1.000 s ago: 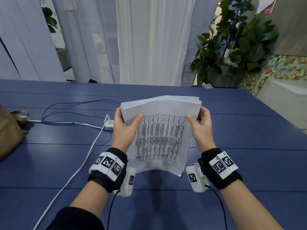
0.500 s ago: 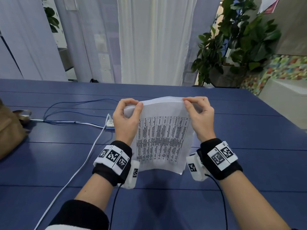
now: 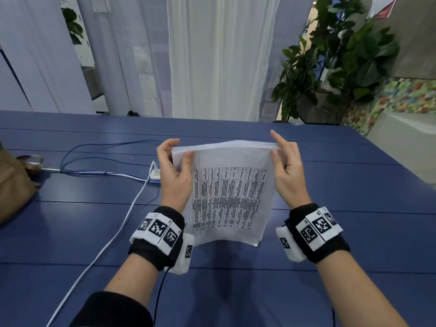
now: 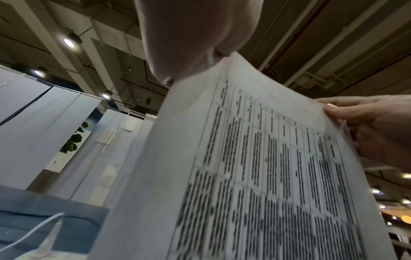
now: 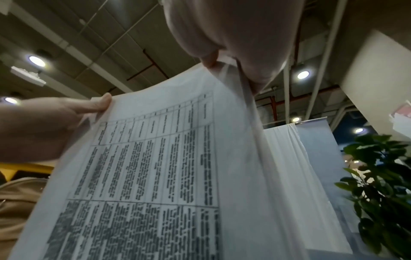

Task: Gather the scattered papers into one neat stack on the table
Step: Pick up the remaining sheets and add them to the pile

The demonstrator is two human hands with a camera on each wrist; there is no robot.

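Observation:
A stack of white papers (image 3: pixel 230 197) with a printed table on the front sheet stands nearly upright above the blue table (image 3: pixel 342 185), its lower edge near the tabletop. My left hand (image 3: pixel 174 168) pinches the stack's upper left corner, thumb on the front sheet. My right hand (image 3: pixel 283 161) holds the upper right corner, thumb on the edge and index finger raised. The left wrist view shows the papers (image 4: pixel 255 176) from below with the right hand (image 4: pixel 367 126) at their far edge. In the right wrist view the papers (image 5: pixel 155 176) fill the frame, the left hand (image 5: pixel 55 123) at their left corner.
A white cable (image 3: pixel 113 234) runs from the table's front edge to a white plug block (image 3: pixel 154 174), with blue cables (image 3: pixel 94 159) looping behind it. A brown bag (image 3: pixel 14 187) lies at the left edge. A potted plant (image 3: pixel 330 74) stands beyond the far right corner.
Both hands have shifted from the stack's sides up to its top corners. The sheets' top edges now sit more evenly together, and the right index finger has lifted.

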